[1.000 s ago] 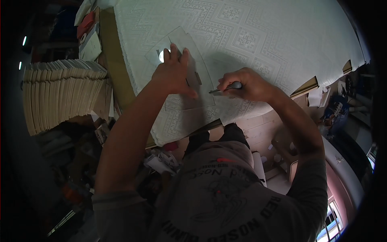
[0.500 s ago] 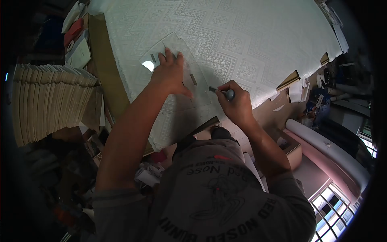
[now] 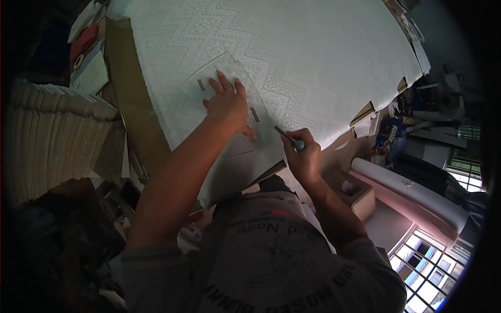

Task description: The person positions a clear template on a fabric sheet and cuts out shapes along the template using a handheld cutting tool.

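A clear template [image 3: 245, 83] with small slots lies on the white patterned cloth [image 3: 313, 62]. My left hand [image 3: 228, 106] rests on top of the template, fingers spread and palm down. To its right, my right hand [image 3: 304, 156] is closed around the rounded grey handle of a small tool [image 3: 284, 133]. The thin metal shaft of that tool points up and left, close to the template's right edge. Whether its tip touches the cloth cannot be made out.
Stacked pale sheets [image 3: 57, 141] stand left of the table, beside its brown edge strip [image 3: 133, 94]. White and pink rolls [image 3: 412, 193] and a cardboard box [image 3: 360, 195] are at the right. A barred window [image 3: 428, 261] shows at lower right.
The view has shifted. My right hand has turned more upright, still holding the tool near the template edge. The fingers of my left hand remain spread on the template, and the bright glare on it has gone.
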`<state>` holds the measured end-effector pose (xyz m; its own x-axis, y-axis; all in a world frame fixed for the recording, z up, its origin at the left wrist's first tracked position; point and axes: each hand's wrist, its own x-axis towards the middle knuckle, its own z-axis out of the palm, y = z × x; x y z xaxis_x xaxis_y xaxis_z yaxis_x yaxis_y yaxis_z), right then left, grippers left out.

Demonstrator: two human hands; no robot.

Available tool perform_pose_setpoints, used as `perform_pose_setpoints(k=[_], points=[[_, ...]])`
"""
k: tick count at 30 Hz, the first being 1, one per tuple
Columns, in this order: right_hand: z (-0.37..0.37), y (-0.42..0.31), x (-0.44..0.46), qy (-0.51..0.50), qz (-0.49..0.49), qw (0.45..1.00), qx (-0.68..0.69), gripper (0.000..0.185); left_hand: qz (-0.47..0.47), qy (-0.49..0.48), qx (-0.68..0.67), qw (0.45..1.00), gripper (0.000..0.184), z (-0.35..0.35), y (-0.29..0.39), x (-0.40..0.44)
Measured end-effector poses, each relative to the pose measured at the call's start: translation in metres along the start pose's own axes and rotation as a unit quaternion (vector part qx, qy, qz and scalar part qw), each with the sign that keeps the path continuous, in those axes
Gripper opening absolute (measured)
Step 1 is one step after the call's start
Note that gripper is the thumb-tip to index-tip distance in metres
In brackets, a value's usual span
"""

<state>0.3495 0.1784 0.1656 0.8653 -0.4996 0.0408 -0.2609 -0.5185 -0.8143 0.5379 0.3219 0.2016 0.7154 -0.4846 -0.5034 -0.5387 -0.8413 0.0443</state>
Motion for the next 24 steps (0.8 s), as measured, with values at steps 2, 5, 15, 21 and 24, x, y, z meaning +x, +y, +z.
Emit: perform_pose_setpoints(k=[2, 5, 15, 21, 24], points=[[0.007, 0.004, 0.007, 0.01, -0.029, 0.999, 0.018, 0.019, -0.012, -0.013, -0.003, 1.0, 0.159, -0.003, -0.001, 0.002], [0.022, -0.003, 0.046, -0.012, -0.043, 0.999, 0.007, 0.017, -0.005, -0.022, -0.003, 1.0, 0.159, 0.0, 0.001, 0.001], [0.1, -0.035, 0.159, 0.03, -0.118, 0.992, 0.03, 0.015, -0.002, -0.026, -0.016, 1.0, 0.153, -0.008, 0.0, -0.001], [0.104, -0.022, 0.169, 0.011, -0.153, 0.987, 0.053, 0.015, -0.01, -0.037, -0.022, 0.999, 0.153, -0.007, 0.002, -0.001], [0.088, -0.02, 0.184, -0.092, -0.106, 0.985, 0.103, 0.016, -0.022, -0.036, -0.03, 0.999, 0.152, -0.011, 0.0, -0.004]])
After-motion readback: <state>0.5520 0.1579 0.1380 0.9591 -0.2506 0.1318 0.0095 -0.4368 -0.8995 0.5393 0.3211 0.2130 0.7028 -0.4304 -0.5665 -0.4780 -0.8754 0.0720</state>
